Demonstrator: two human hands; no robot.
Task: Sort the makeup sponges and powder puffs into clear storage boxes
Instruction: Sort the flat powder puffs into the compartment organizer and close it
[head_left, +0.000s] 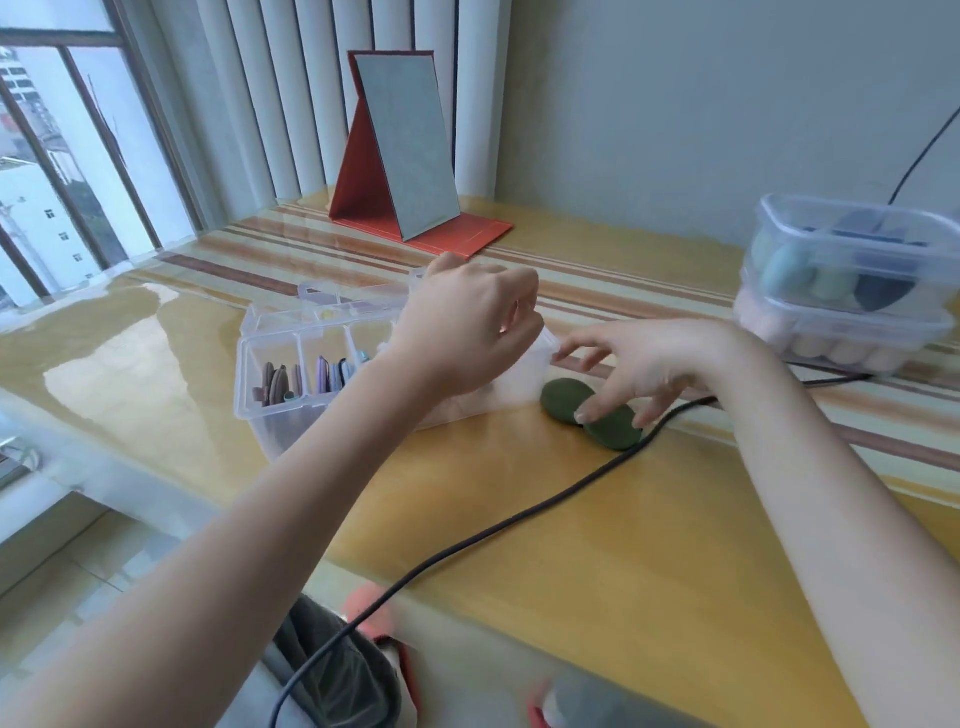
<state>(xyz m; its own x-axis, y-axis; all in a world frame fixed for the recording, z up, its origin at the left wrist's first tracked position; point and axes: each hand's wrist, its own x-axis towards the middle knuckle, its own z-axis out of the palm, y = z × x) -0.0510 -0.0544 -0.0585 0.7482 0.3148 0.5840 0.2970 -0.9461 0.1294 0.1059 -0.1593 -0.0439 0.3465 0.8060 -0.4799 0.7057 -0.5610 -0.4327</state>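
Two green puffs (592, 413) lie on the desk (571, 519) right under the right hand (649, 364) fingers, spread and touching one. Soft, light, floppy probably, so pinch an edge. Left hand (467, 332) curls over the box (291, 374).

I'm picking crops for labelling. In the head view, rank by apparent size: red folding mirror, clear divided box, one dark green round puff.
1. Red folding mirror
2. Clear divided box, partly hidden by the left hand, so 1 and 2 are uncertain
3. Dark green round puff

Glossy yellow striped table (597, 519); barred window (62, 171); pale vertical blinds (291, 104)
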